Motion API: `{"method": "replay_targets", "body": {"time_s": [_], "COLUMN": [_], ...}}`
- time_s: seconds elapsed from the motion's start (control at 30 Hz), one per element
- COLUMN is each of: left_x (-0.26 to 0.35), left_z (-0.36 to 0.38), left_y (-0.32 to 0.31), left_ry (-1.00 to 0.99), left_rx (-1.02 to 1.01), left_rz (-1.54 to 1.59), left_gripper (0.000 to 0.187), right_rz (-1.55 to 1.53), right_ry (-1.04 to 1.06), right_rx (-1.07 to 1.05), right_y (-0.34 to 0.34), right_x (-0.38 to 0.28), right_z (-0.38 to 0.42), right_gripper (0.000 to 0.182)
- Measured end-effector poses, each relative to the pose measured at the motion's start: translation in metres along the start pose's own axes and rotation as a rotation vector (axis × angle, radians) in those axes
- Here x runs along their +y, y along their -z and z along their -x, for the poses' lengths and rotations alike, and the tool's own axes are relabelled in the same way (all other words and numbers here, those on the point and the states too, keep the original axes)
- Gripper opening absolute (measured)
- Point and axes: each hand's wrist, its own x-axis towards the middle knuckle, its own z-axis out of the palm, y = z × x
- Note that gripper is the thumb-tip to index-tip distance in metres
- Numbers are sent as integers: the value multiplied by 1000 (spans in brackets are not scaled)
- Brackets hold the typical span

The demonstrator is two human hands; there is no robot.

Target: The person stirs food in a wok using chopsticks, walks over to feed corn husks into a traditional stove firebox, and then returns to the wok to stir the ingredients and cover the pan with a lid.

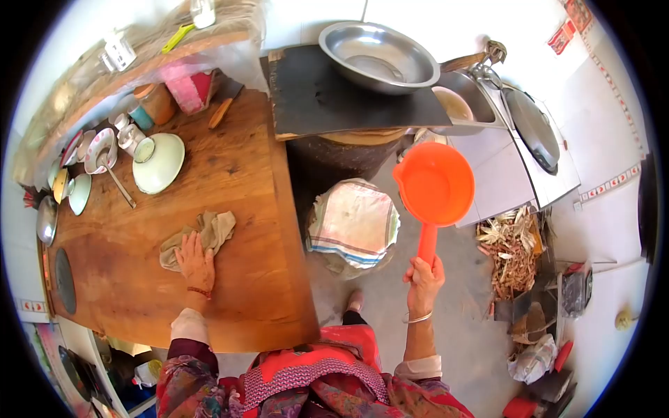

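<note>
My left hand (194, 265) lies on a crumpled tan cloth (217, 230), pressing it on the wooden table (244, 279). Its fingers are stretched out over the cloth's lower middle. My right hand (424, 280) is wrapped round the handle of an orange plastic dipper (437, 182), held up over the floor to the right of the table. The dipper's bowl faces up and shows no clear contents. Below and left of it, a striped cloth (354, 221) covers a round container.
Bowls and jars, including a pale green bowl (167, 164), stand at the table's back left. A metal basin (376, 57) rests on a black board (306, 104). Beside it are a sink (481, 101) and a pan lid (531, 125). Corn husks (512, 251) are heaped at right.
</note>
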Motion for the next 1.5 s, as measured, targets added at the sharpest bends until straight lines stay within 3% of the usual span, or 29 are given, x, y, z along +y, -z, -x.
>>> {"method": "replay_targets", "body": {"time_s": [0.1, 0.17, 0.37, 0.63, 0.73, 0.83, 0.97, 1.1, 1.23, 1.37, 1.4, 1.47, 1.5], "left_x": [13, 28, 80, 70, 76, 81, 157, 265, 393, 507, 524, 554, 566], "left_z": [1, 3, 15, 24, 19, 19, -13, -71, -146, -226, -243, -270, -277], "left_y": [-7, -9, -28, -33, -24, -17, 15, -14, -69, -111, -125, -153, -160], "left_ry": [124, 340, 454, 450, 391, 352, 253, 234, 436, 644, 654, 936, 944], "left_rx": [-52, -133, 26, 81, 235, 177, 213, -59, -332, -544, -547, -515, -513], "left_rz": [5, 65, -263, -163, -8, -176, -290, 951, 1728, 2157, 2159, 2381, 2379], "left_gripper": [45, 50, 60, 60, 61, 60, 54, 41, 39, 35, 35, 32, 32], "right_rz": [-35, -42, 30, -123, -128, -140, -126, -103, -96, -74, -36, 22, 26], "right_ry": [-20, -48, -56, -78, -51, -48, -11, 38, 35, 25, 32, 46, 41], "right_rx": [-2, 1, 6, 56, 77, 80, 64, 75, 0, -47, -58, -65, -66], "right_y": [28, 49, 85, 72, 67, 60, 63, 61, 70, 97, 105, 119, 124], "right_x": [-5, -9, -22, -44, -51, -61, -68, -75, -89, -112, -116, -122, -123], "right_z": [-44, -68, -141, -164, -167, -178, -216, -269, -337, -385, -393, -407, -413], "right_gripper": [29, 28, 25, 17, 17, 17, 18, 20, 24, 30, 33, 36, 36]}}
